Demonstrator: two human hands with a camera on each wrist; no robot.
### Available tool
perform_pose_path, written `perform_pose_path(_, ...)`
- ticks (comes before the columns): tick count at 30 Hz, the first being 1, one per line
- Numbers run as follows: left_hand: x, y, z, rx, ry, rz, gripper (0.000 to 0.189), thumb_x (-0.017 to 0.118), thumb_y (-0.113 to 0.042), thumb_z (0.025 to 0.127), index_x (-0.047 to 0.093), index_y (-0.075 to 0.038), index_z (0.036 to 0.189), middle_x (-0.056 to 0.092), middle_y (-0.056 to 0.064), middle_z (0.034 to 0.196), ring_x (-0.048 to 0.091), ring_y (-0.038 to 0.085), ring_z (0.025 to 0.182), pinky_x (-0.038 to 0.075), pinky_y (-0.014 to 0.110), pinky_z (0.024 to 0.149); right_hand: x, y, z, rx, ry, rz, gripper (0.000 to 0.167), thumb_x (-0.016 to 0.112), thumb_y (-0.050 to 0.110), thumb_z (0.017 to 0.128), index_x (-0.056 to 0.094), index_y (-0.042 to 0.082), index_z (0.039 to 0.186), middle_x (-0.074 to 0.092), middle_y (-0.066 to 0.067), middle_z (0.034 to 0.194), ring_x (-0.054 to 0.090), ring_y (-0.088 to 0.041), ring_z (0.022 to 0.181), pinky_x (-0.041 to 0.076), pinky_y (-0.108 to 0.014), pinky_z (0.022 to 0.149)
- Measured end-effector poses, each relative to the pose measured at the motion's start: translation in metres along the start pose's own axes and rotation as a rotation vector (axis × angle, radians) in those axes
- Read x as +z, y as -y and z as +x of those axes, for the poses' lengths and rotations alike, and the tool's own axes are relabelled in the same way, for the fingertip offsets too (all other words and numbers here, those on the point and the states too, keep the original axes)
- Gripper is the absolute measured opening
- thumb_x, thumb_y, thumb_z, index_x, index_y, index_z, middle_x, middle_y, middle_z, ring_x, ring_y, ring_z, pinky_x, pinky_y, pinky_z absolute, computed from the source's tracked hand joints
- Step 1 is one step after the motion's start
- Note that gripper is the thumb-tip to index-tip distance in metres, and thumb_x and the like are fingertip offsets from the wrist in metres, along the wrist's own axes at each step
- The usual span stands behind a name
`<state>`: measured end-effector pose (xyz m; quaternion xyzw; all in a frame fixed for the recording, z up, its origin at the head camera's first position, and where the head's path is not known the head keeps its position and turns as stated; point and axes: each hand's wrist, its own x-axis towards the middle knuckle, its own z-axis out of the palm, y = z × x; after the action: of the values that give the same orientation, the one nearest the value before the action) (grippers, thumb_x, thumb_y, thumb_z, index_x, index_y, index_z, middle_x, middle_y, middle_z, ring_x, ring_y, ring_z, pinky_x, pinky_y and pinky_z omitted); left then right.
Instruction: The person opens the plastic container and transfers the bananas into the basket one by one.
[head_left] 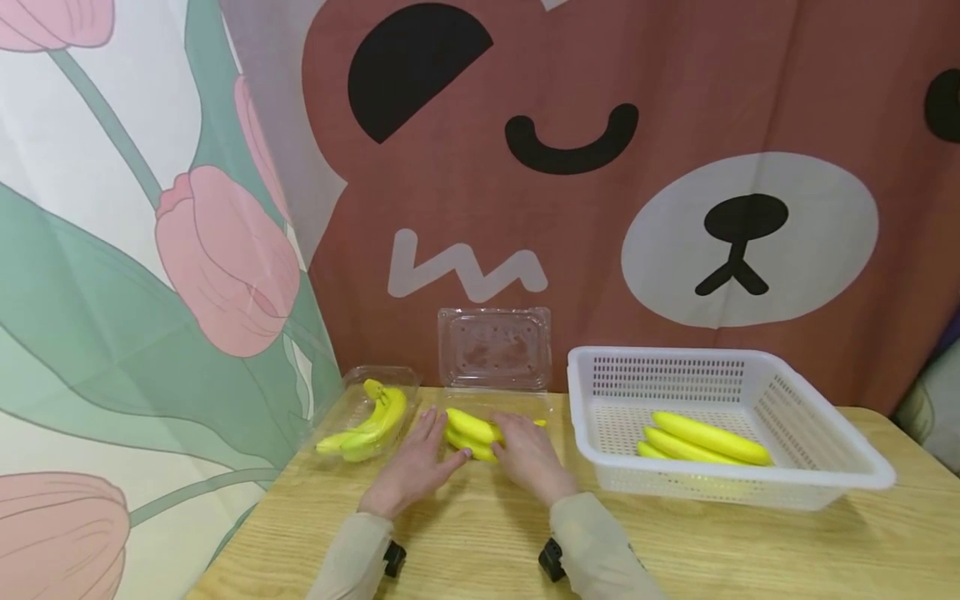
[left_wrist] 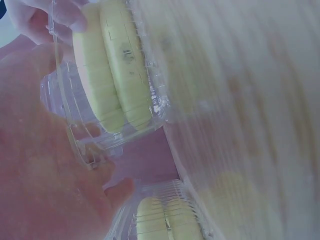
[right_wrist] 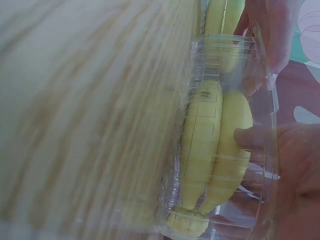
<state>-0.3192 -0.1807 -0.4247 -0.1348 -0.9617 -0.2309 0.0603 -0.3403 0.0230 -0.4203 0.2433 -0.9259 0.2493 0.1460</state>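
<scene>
A bunch of yellow bananas [head_left: 467,423] lies in an open clear plastic box [head_left: 546,408] at the middle of the table. My right hand [head_left: 534,460] holds the bunch near its stem end, with the thumb [right_wrist: 243,136] on one banana and fingers partly hidden behind the fruit. At the box's left end is my left hand [head_left: 412,473], its fingers stretched out and its thumb towards the front rim. In the left wrist view, the box wall [left_wrist: 135,132] stands beside the left fingers. The box's lid [head_left: 495,348] stands raised at the back.
Left of my hands, a second clear box [head_left: 408,379] contains bananas [head_left: 378,421]. A white perforated basket [head_left: 847,467] on the right contains several bananas [head_left: 708,437]. The wooden table [head_left: 480,542] meets a printed curtain [head_left: 585,250] at the back.
</scene>
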Motion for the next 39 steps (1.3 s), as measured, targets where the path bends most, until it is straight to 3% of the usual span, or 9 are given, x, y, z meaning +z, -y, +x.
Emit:
perform_pose_path(13,0.001,0.000,0.000,0.003,-0.001,0.021,0.089,0.049,-0.061,0.095,0.022,-0.001,0.155,0.011,0.016,0.162,0.009,0.032,0.148,0.018,0.050,0.117,-0.001,0.000,0.000,0.010,-0.010,0.031,0.039,0.070,0.004,0.089,0.062,0.002,0.127,0.064,-0.016,0.122,0.058,-0.035,0.113,0.048,-0.052,0.094)
perform_pose_path(18,0.001,-0.001,0.000,0.003,-0.003,0.030,0.092,0.046,-0.066,0.094,0.021,-0.001,0.155,0.011,0.016,0.162,0.008,0.030,0.148,0.018,0.049,0.117,-0.003,-0.001,0.001,0.009,-0.058,0.032,0.040,0.071,0.004,0.088,0.063,0.004,0.126,0.065,-0.015,0.119,0.059,-0.033,0.109,0.049,-0.050,0.092)
perform_pose_path(23,0.001,-0.002,0.000,0.014,-0.004,0.062,0.097,0.040,-0.073,0.092,0.023,-0.001,0.155,0.012,0.016,0.162,0.008,0.030,0.148,0.018,0.048,0.117,-0.009,0.001,0.002,-0.003,-0.108,0.046,0.040,0.072,0.003,0.087,0.062,0.004,0.126,0.066,-0.013,0.117,0.059,-0.032,0.105,0.049,-0.049,0.090)
perform_pose_path(39,0.001,-0.002,0.000,0.005,0.009,0.068,0.096,0.040,-0.071,0.093,0.020,-0.001,0.155,0.010,0.016,0.162,0.006,0.030,0.148,0.018,0.049,0.117,-0.034,0.013,0.005,-0.040,-0.174,-0.022,0.042,0.073,0.006,0.088,0.061,0.009,0.128,0.066,-0.008,0.116,0.057,-0.028,0.103,0.049,-0.048,0.088)
